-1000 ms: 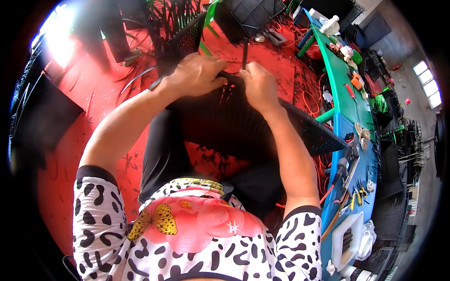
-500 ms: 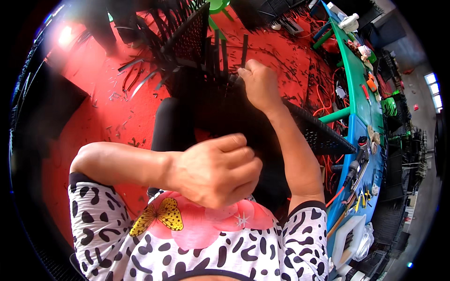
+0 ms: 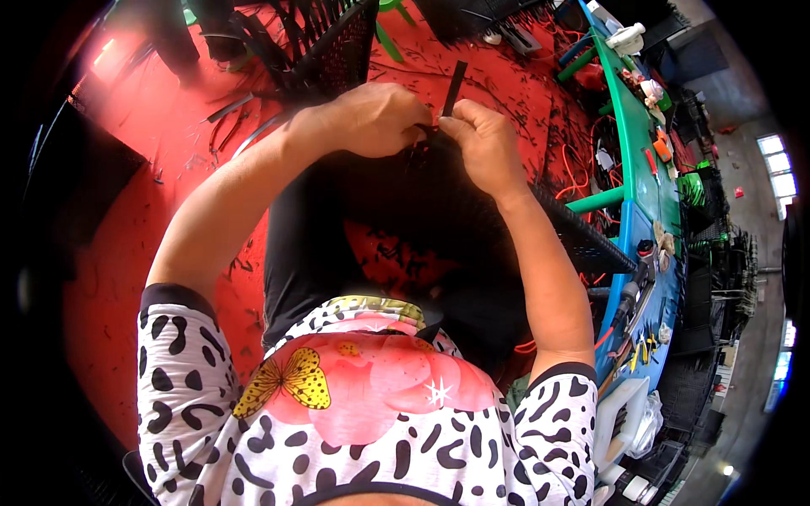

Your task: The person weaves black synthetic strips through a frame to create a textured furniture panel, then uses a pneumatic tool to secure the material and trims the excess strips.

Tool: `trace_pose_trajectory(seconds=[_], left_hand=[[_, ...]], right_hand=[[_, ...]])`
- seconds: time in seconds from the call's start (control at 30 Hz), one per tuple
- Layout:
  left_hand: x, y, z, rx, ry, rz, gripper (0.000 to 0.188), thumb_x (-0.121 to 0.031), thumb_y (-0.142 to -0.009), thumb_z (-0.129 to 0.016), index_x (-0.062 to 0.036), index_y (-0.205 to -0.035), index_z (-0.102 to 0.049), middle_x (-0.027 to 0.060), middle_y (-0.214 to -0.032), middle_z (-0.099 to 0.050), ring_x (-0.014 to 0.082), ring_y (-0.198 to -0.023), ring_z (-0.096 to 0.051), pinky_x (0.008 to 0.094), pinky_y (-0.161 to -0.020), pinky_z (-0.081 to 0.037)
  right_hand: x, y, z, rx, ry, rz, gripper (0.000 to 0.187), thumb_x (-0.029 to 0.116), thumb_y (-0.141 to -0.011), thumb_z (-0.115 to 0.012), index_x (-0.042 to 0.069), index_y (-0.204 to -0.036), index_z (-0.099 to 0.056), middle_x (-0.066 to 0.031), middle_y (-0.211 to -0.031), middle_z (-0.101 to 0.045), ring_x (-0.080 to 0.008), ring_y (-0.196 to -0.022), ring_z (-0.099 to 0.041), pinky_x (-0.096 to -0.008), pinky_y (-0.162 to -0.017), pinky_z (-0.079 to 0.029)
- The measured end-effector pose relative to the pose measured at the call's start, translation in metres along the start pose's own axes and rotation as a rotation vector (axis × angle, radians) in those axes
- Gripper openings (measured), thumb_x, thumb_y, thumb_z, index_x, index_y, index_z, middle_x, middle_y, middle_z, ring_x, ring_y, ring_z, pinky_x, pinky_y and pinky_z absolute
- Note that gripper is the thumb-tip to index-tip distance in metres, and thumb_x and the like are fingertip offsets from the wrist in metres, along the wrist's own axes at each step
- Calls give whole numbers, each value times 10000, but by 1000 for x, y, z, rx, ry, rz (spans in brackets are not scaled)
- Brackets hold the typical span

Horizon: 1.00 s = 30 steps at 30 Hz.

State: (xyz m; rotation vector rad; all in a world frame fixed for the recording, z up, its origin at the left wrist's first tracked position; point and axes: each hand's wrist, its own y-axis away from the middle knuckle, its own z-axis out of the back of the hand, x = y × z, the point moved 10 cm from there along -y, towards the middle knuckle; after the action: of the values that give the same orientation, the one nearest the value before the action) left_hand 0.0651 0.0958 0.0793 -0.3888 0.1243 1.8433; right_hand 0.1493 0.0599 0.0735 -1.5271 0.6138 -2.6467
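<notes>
**Both hands at the rim of a black woven piece**

Black woven piece [image 3: 584, 236] lies over the lap, its long edge running off toward the lower right; much of its body is lost in shadow. A flat black strip [image 3: 453, 88] stands up from the rim, tilted slightly right.

Right hand [image 3: 488, 148] pinches the strip low down, thumb against bent forefinger. Left hand [image 3: 384, 121] sits just beside it, fingers curled at the same rim; cannot tell whether they grip anything. The two sets of fingertips are close together.

Beyond the left hand: a second woven piece [image 3: 348, 55], upright, loose strips bristling at its left. Green legs [image 3: 388, 42] show next to it.

Red floor [image 3: 190, 145] underneath, littered with dark scraps [image 3: 395, 253].

To the right, a long green-and-blue surface [image 3: 645, 198]. On it: red-handled tool [image 3: 651, 161], orange object [image 3: 662, 150], long dark tool [image 3: 629, 299], yellow-handled pliers [image 3: 641, 352]. Near its lower end, a white frame [image 3: 622, 417] beside a clear plastic bag [image 3: 648, 426].
</notes>
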Motion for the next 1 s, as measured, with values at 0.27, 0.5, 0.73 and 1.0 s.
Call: trace_pose_trajectory(seconds=[0.27, 0.5, 0.73, 1.0], left_hand=[[-11, 9, 5, -37, 7, -89, 339, -146, -718, -691, -38, -1036, -648, 187, -781, -633, 370, -784, -609, 439, -691, -473], [3, 22, -10, -107, -35, 54, 340, -223, -724, -701, -68, -1022, -654, 170, -764, -633, 359, -775, -613, 445, -693, -477], [-11, 17, -67, -115, 62, 100, 327, -214, -743, -684, -64, -1027, -623, 120, -847, -641, 331, -860, -612, 427, -720, -485], [-13, 14, -114, -142, 72, 149, 336, -145, -695, -676, -62, -1016, -621, 121, -875, -630, 329, -840, -614, 416, -704, -492]], right_hand=[[25, 17, 4, -132, 200, 216, 87, 18, -796, -654, -6, -813, -571, -152, -716, -561, -284, -626, -546, -350, -580, -441], [33, 31, -4, -134, 310, 309, 90, 12, -783, -659, 2, -811, -574, -143, -712, -571, -317, -659, -568, -374, -580, -449], [8, 49, 3, -70, 309, 344, 72, 49, -824, -609, 18, -846, -548, -152, -759, -570, -367, -689, -567, -410, -574, -444], [-78, 97, 14, -48, 87, 48, 55, 39, -825, -606, 13, -816, -559, -144, -750, -534, -333, -699, -563, -391, -601, -433]])
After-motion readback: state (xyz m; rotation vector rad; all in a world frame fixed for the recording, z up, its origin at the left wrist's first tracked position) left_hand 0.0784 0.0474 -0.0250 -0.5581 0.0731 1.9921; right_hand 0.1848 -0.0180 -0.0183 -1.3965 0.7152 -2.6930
